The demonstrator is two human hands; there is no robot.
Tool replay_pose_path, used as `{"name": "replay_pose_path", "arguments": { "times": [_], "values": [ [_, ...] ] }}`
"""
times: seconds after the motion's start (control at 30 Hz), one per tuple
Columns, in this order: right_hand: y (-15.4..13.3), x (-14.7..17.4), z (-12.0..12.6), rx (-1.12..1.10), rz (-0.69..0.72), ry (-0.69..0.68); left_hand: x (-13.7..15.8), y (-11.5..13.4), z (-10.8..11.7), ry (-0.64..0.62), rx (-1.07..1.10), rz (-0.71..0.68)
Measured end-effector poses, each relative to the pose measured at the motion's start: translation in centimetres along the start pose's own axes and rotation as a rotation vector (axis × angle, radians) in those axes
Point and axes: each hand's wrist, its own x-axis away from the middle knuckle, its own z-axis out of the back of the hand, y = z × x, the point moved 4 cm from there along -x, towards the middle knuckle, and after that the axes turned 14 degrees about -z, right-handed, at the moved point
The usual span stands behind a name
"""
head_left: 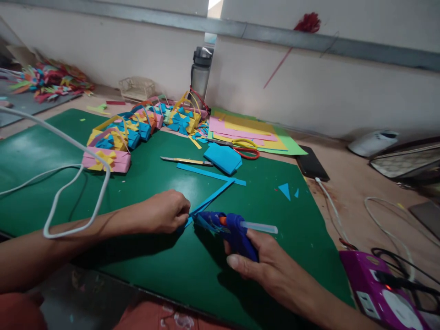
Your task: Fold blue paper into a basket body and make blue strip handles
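Note:
My right hand (pixel 261 261) is wrapped round the handle of a blue hot glue gun (pixel 237 231), with a clear glue stick (pixel 259 227) poking out of its back. The gun's nozzle points left, close to the fingers of my left hand (pixel 168 211). Those fingers are closed on the near end of folded blue paper strips (pixel 215 196), which slant up and to the right. Another blue strip (pixel 209 174) lies flat just beyond. Behind it are a yellow craft knife (pixel 187 161), a folded blue paper piece (pixel 223 158) and red-and-yellow scissors (pixel 245 149).
Several small paper baskets (pixel 108 159) line the back of the green mat (pixel 144 183). Coloured paper sheets (pixel 261 133), a bottle (pixel 200 75) and a phone (pixel 312 162) lie beyond. A white cable (pixel 79 144) loops over my left forearm; a purple power strip (pixel 374 284) sits right.

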Motion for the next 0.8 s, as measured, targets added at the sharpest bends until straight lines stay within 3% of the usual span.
{"name": "replay_pose_path", "arguments": {
  "times": [0.8],
  "values": [
    [-1.0,0.0,-1.2,-0.016,-0.021,-0.131,0.2,-0.2,0.2,-0.004,0.049,-0.069]
  ]
}}
